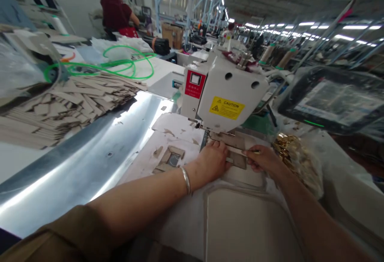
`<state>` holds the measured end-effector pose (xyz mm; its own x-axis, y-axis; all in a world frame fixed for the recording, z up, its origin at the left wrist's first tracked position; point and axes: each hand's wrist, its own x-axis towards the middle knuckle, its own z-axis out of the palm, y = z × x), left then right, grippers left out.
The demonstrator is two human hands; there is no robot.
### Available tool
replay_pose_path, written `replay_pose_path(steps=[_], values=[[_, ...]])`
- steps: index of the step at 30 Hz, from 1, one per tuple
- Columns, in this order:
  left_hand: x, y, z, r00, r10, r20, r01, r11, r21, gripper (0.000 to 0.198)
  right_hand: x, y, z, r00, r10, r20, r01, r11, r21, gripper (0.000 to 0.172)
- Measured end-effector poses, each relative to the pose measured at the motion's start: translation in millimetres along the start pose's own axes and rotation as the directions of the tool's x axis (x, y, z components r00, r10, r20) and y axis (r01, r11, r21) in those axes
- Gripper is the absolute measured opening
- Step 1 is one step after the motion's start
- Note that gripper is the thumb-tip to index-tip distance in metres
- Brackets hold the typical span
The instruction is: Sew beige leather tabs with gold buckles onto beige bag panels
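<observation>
Under the white sewing machine head, a thin beige strip lies across a brownish flat piece. My left hand, with a silver bangle at its wrist, bends its fingers over the strip's left end, close to the needle area. At the other end, my right hand pinches the strip between thumb and fingers. A small gold-coloured bit shows at those fingertips; its kind is unclear. Below both hands a large beige panel spreads toward me.
A heap of beige strips covers the left table beside a shiny metal plate. Green tubing coils behind it. To the right are a plastic bag of gold-coloured parts and a control screen. Another person sits further back.
</observation>
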<state>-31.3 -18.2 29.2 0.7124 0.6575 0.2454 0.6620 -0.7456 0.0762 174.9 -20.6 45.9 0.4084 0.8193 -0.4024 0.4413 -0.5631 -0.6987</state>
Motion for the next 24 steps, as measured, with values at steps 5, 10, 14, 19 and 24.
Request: replay_pose_path(steps=[5, 10, 14, 19, 24], values=[[-18, -12, -3.2, 0.995, -0.074, -0.063, 0.077, 0.995, 0.059, 0.043, 7, 13, 3, 0.996, -0.091, 0.001, 0.091, 0.994, 0.061, 0.015], [-16, -5, 0.5, 0.992, -0.104, -0.067, 0.108, 0.992, 0.064, 0.041, 4, 8, 3, 0.999, -0.019, 0.049, 0.013, 0.994, 0.108, 0.012], [-19, -6, 5.4, 0.992, -0.075, -0.1, 0.079, 0.996, 0.035, 0.035, -1, 2, 2, 0.998, -0.006, 0.057, 0.0, 0.995, 0.099, 0.014], [-25, -4, 2.8, 0.981, -0.155, -0.115, 0.164, 0.984, 0.069, 0.037, 0, 4, 2, 0.999, -0.011, 0.054, 0.005, 0.994, 0.109, 0.014], [-22, -3, -7.8, 0.979, -0.199, -0.049, 0.2, 0.979, 0.03, 0.034, 2, 9, 1, 0.998, -0.039, 0.057, 0.031, 0.99, 0.141, 0.015]])
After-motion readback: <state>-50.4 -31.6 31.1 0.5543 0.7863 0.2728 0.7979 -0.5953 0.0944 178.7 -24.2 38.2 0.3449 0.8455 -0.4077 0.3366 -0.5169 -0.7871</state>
